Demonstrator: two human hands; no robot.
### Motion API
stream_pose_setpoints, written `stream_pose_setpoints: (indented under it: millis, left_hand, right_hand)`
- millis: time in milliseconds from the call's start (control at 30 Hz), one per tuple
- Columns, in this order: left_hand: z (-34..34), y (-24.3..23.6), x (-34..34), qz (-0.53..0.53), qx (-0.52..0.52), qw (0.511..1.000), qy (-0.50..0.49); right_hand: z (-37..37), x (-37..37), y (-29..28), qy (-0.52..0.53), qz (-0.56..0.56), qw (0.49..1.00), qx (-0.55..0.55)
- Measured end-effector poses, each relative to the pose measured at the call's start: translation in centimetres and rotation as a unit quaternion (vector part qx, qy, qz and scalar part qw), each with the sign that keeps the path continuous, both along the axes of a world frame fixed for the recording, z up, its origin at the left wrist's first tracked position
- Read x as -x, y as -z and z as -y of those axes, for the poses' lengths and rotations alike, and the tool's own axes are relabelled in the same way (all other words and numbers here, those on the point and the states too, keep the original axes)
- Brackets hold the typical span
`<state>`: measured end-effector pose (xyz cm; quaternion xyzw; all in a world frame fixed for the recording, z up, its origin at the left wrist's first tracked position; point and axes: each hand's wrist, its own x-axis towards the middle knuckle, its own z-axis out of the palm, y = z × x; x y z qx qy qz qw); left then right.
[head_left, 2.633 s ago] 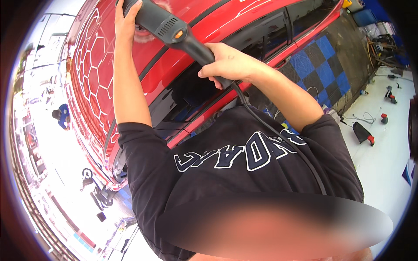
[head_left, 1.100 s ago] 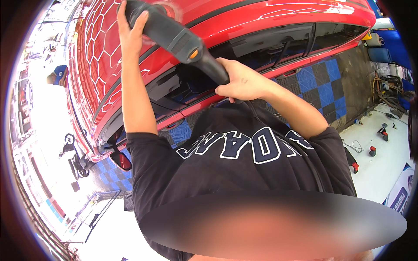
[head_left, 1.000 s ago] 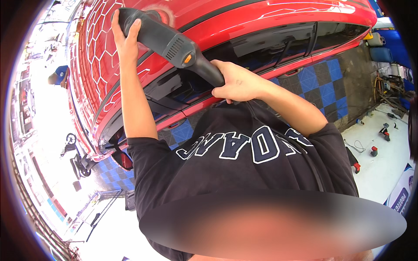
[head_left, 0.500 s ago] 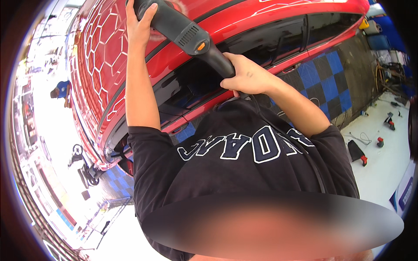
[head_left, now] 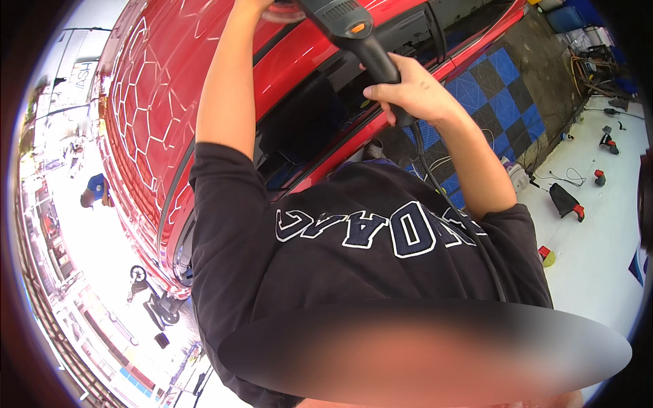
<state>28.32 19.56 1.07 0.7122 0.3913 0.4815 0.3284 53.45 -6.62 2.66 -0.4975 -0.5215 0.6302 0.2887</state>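
Note:
A black car polisher [head_left: 343, 20] with an orange button reaches over the roof of a red car [head_left: 204, 51]. My right hand [head_left: 420, 92] is closed round its rear handle, with the thumb on the near side. A reddish pad [head_left: 284, 12] shows under the tool's head at the top edge, over the roof. My left hand [head_left: 253, 5] is cut off by the top edge beside the pad, so its fingers are hidden. From the handle's end, the black power cord [head_left: 435, 180] runs back over my shirt.
Blue and black floor tiles [head_left: 500, 88] lie beside the car. At the right, a white surface [head_left: 585, 238] holds several small red and black tools. Off to the left are a person in blue [head_left: 97, 189] and a scooter [head_left: 160, 306].
The polisher has moved up and to the right in the view, its head now partly past the top edge. My left hand has gone almost out of the picture; my right keeps its grip.

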Motion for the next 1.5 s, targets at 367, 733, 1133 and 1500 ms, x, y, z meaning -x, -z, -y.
stream_pose_setpoints:
  millis: [367,733,1133,1500]
  left_hand:
    - [-3.0,1.0,-10.3,0.024,-0.028,0.999,-0.020]
    - [2.6,2.4,-6.1,-0.043,-0.083,0.968,-0.232]
    - [9.7,2.1,8.1,0.040,-0.124,0.934,-0.332]
    - [17.4,4.2,20.4,0.025,-0.168,0.856,-0.489]
  right_hand:
    - [-1.3,-2.2,-0.4,0.107,0.007,0.994,-0.007]
    - [-2.4,0.9,-2.4,0.030,0.037,0.999,-0.002]
    - [-2.4,9.5,-3.1,-0.121,0.046,0.992,-0.002]
    - [-1.2,19.1,-2.6,-0.259,0.042,0.965,0.008]
